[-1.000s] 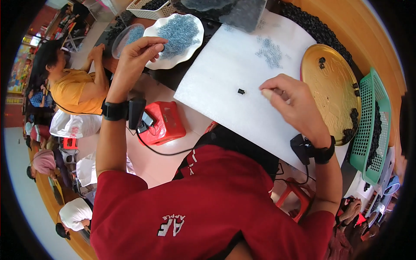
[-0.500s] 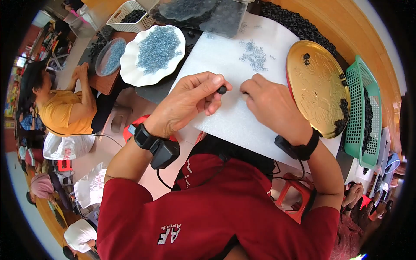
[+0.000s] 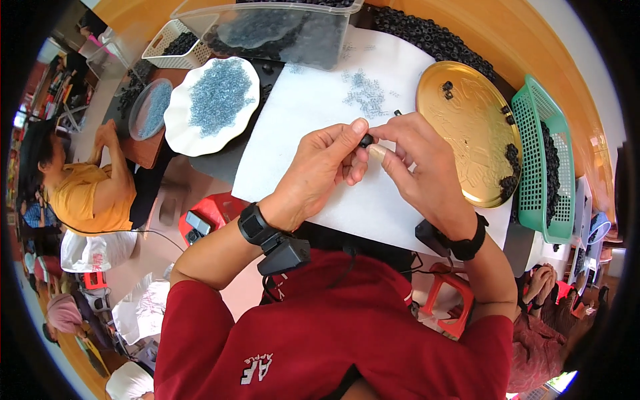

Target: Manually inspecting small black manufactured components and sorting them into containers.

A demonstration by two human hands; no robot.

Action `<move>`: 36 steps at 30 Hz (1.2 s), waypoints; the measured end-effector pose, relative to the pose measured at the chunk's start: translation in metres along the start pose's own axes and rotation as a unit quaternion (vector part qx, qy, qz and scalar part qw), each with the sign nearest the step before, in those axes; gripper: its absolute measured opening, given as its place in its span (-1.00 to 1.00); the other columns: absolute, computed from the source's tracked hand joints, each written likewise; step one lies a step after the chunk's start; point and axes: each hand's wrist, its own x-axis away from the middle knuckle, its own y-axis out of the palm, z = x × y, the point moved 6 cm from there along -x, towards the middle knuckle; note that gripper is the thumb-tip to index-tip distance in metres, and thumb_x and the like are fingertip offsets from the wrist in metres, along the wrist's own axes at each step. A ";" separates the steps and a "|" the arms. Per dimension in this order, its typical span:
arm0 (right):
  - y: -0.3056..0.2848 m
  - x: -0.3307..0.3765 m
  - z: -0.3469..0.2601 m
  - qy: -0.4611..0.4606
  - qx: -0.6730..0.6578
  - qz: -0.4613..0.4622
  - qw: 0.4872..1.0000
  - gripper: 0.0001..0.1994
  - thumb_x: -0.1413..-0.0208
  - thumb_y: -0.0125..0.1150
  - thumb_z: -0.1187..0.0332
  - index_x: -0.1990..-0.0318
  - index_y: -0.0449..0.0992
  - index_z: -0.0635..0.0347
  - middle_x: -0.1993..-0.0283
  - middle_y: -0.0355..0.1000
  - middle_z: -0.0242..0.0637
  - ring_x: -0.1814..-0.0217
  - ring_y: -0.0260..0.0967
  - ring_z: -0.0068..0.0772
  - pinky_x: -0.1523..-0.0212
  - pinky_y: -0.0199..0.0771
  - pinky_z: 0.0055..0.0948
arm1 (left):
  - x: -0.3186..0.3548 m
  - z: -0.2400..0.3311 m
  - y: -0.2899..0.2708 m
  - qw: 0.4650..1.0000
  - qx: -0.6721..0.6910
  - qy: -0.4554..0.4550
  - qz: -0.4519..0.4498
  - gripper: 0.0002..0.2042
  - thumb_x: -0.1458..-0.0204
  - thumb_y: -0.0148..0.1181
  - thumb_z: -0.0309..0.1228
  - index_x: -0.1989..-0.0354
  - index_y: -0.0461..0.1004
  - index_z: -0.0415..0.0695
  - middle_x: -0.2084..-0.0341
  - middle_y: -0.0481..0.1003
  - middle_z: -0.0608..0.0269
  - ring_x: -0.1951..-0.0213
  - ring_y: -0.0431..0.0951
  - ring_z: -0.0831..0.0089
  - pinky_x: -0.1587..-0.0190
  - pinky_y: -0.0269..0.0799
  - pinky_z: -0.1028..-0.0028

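My left hand (image 3: 319, 163) pinches a small black ring-like part (image 3: 366, 141) between thumb and fingers, above a white foam sheet (image 3: 280, 140). Right beside it, the thumb and index finger of my right hand (image 3: 427, 163) close in at the part's edge. Whatever those fingertips hold is too small to make out. A short dark stub (image 3: 398, 113) shows just beyond my right knuckles; whether it is held or lying on the sheet is unclear. Scattered on the sheet past my hands are small clear bluish pieces (image 3: 367, 93).
A gold tray (image 3: 467, 133) with a few black parts lies right, beside a green basket (image 3: 527, 133). Left stands a white scalloped plate (image 3: 177, 130) of bluish pieces. Behind are a clear bin (image 3: 333, 50) and heaped black parts (image 3: 433, 33). A person in yellow (image 3: 93, 200) sits left.
My right hand has moved left to meet the black part in my left hand, and its thumb now shows. The whole view has shifted slightly.
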 end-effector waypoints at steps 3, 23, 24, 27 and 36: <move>-0.004 -0.001 0.000 -0.005 0.013 0.008 1.000 -0.78 0.04 0.26 0.52 0.18 0.52 0.20 0.22 0.40 -0.24 0.43 0.42 -0.36 0.42 0.47 -0.46 | -0.003 0.004 0.007 0.999 -0.026 0.032 -0.007 -0.67 -0.24 0.02 -0.15 0.24 0.50 -0.21 0.58 0.44 0.35 0.57 0.36 0.63 0.50 0.25 0.65; -0.028 -0.016 0.046 0.132 -0.114 0.012 0.985 -0.83 -0.10 0.17 0.49 0.16 0.55 0.30 0.43 0.38 -0.39 0.45 0.26 -0.65 0.42 0.28 -0.62 | -0.004 0.035 0.008 0.929 -0.278 0.245 -0.010 -0.76 -0.16 0.13 -0.50 0.02 0.48 -0.27 0.29 0.54 0.25 0.37 0.53 0.58 0.29 0.44 0.61; -0.037 -0.021 0.055 0.146 -0.084 0.025 0.985 -0.83 -0.12 0.14 0.47 0.17 0.55 0.32 0.47 0.38 -0.39 0.45 0.26 -0.64 0.41 0.28 -0.62 | -0.006 0.035 0.009 0.931 -0.274 0.242 -0.014 -0.76 -0.16 0.13 -0.49 0.02 0.48 -0.27 0.31 0.53 0.27 0.38 0.52 0.59 0.31 0.43 0.62; -0.050 -0.044 0.080 0.136 0.009 0.011 0.991 -0.81 -0.10 0.14 0.41 0.20 0.56 0.32 0.44 0.47 -0.26 0.42 0.37 -0.52 0.38 0.35 -0.52 | -0.011 0.033 0.005 0.940 -0.260 0.219 -0.010 -0.76 -0.16 0.14 -0.47 0.02 0.48 -0.25 0.32 0.53 0.30 0.40 0.50 0.61 0.36 0.40 0.63; -0.019 -0.066 0.093 0.049 0.217 -0.082 0.971 -0.84 -0.05 0.15 0.35 0.33 0.62 0.18 0.34 0.53 -0.16 0.33 0.48 -0.11 0.29 0.43 -0.22 | -0.016 0.033 -0.003 0.952 -0.232 0.197 0.027 -0.76 -0.13 0.17 -0.45 0.03 0.49 -0.22 0.48 0.49 0.38 0.47 0.44 0.68 0.40 0.39 0.65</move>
